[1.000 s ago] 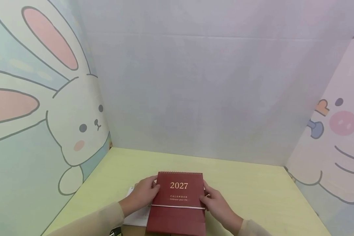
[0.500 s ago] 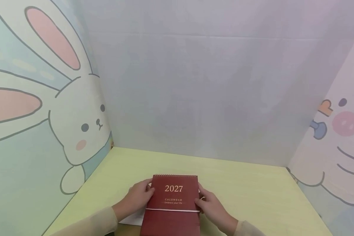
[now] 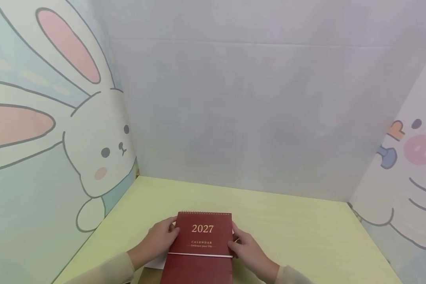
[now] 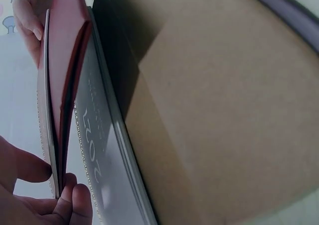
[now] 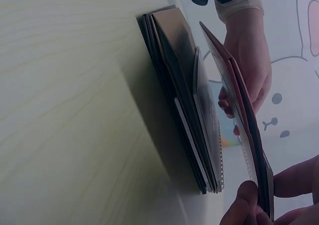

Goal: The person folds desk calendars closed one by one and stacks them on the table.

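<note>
A dark red 2027 desk calendar [image 3: 202, 234] with a spiral along its top is held up between both hands, flap folded out towards me below a white strip. My left hand [image 3: 156, 238] pinches its left edge, thumb in front and fingers behind. On the opposite edge, my right hand [image 3: 251, 251] grips it the same way. Under it, apart from it, lies a stack of calendars [image 5: 174, 95] on the table. Its top one is a pale spiral calendar [image 4: 94, 150] with silvery digits. A brown kraft-coloured board [image 4: 224, 100] sticks out beneath that one.
The pale yellow table [image 3: 298, 228] runs back to a plain greyish-white backdrop [image 3: 234, 118]. A side panel with a printed rabbit [image 3: 92, 157] stands at left, another with a printed pig [image 3: 411, 165] at right.
Both hands have carried the red calendar leftwards and slightly towards me, more over the stack. Less of the pale calendar shows beside it now. The grip looks the same.
</note>
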Available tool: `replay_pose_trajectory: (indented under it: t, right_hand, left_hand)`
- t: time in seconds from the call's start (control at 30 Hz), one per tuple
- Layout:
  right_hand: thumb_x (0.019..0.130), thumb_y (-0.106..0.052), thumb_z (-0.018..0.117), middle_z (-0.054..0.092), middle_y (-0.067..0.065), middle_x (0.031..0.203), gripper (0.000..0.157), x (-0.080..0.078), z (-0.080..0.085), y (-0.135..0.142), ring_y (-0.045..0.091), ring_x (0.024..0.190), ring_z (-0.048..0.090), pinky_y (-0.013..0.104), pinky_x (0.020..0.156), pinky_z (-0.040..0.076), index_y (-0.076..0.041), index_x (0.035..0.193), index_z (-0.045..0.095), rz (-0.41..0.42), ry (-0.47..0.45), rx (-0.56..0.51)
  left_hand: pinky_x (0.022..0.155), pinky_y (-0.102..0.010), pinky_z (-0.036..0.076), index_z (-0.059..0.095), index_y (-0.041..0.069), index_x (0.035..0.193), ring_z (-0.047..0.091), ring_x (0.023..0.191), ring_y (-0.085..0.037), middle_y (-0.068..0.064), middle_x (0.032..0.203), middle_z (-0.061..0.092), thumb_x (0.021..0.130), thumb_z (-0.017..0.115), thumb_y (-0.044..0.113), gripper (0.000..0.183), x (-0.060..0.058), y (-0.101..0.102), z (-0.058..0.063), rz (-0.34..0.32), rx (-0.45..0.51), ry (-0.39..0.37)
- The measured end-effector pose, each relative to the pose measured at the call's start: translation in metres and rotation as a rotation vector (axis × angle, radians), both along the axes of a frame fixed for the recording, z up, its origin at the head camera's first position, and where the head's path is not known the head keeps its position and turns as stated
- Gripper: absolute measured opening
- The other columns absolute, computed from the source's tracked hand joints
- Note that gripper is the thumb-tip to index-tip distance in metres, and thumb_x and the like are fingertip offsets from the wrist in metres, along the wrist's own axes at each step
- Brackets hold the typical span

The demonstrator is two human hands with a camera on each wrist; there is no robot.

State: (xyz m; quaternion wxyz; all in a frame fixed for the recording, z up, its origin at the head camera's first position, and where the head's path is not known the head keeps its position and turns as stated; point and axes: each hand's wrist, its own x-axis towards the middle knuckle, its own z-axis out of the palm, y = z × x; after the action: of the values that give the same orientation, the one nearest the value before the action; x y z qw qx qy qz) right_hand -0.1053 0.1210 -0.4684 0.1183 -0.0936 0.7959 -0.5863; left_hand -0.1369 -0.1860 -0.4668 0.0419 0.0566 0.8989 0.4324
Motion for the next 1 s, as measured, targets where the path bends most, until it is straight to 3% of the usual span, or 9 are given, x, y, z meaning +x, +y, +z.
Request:
replay_pose_trajectory:
  t: [0.17,0.33,0.57,0.8,1.0]
  right_hand:
    - [0.107,-0.009,0.058,0.066,0.013,0.104,0.073,-0.002,0.000,-0.003,0.019,0.085,0.060,0.027,0.066,0.055,-0.010,0.173,0.025,0.035,-0.004,-0.008]
    - [0.107,-0.009,0.057,0.066,0.012,0.103,0.073,-0.003,-0.003,-0.008,0.019,0.084,0.061,0.027,0.065,0.055,-0.007,0.172,0.024,0.043,0.000,-0.009]
    - [0.106,-0.008,0.057,0.065,0.012,0.102,0.073,-0.003,-0.007,-0.015,0.019,0.083,0.058,0.026,0.064,0.053,-0.008,0.172,0.025,0.055,-0.004,0.000]
    - [0.106,-0.007,0.059,0.067,0.012,0.104,0.075,-0.006,-0.016,-0.019,0.019,0.088,0.062,0.026,0.067,0.056,-0.004,0.172,0.024,0.060,-0.017,0.011]
    - [0.106,-0.009,0.060,0.067,0.012,0.105,0.076,-0.006,-0.018,-0.022,0.019,0.093,0.063,0.026,0.071,0.059,-0.008,0.173,0.023,0.082,-0.005,0.019]
  left_hand:
    - [0.057,-0.025,0.052,0.053,0.001,0.157,0.061,0.072,-0.013,-0.001,0.087,0.064,0.108,0.061,0.015,0.052,0.001,-0.005,-0.001,0.012,-0.004,-0.007]
    - [0.061,-0.025,0.052,0.051,-0.002,0.157,0.061,0.074,-0.013,-0.001,0.090,0.066,0.108,0.061,0.015,0.053,0.002,-0.009,-0.001,0.028,-0.012,-0.009]
    - [0.079,-0.033,0.061,0.052,-0.005,0.156,0.068,0.092,-0.010,-0.004,0.111,0.075,0.108,0.061,0.014,0.052,0.002,-0.012,-0.005,0.043,-0.033,-0.016]
    - [0.074,-0.030,0.058,0.050,-0.005,0.157,0.065,0.083,-0.009,0.000,0.097,0.071,0.108,0.061,0.015,0.054,0.003,-0.014,-0.007,0.049,-0.061,-0.030]
    - [0.074,-0.033,0.061,0.052,-0.004,0.156,0.068,0.081,-0.009,-0.001,0.098,0.073,0.107,0.062,0.016,0.054,0.002,-0.018,-0.009,0.067,-0.094,-0.025]
